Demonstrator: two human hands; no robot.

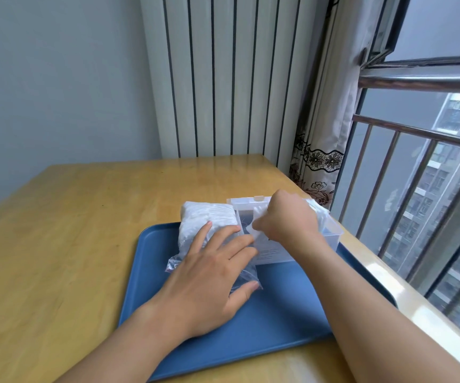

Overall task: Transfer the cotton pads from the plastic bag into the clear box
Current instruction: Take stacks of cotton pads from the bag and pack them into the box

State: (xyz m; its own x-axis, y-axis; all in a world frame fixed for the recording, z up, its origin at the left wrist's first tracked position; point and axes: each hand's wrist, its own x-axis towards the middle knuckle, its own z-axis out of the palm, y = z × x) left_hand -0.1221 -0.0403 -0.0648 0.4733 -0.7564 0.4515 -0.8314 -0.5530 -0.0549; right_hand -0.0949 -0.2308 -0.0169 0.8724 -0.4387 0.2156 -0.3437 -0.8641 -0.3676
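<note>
Two hands work at a plastic bag (209, 239) of cotton pads (209, 217) and a clear box (284, 250) on a blue tray (264, 313).

The left hand (212, 280) lies flat with straight fingers pressing the bag's loose end, the packed pads just beyond its fingertips. The right hand (287, 219), fingers curled, has its grip clamped on the clear box's near rim, just right of the left hand's fingertips. The tray sits on the wooden table (71, 217), beside a window railing (417, 134).

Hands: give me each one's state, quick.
Left hand: open, fingers flat on the plastic bag.
Right hand: fingers curled at the clear box; grasp unclear.
</note>
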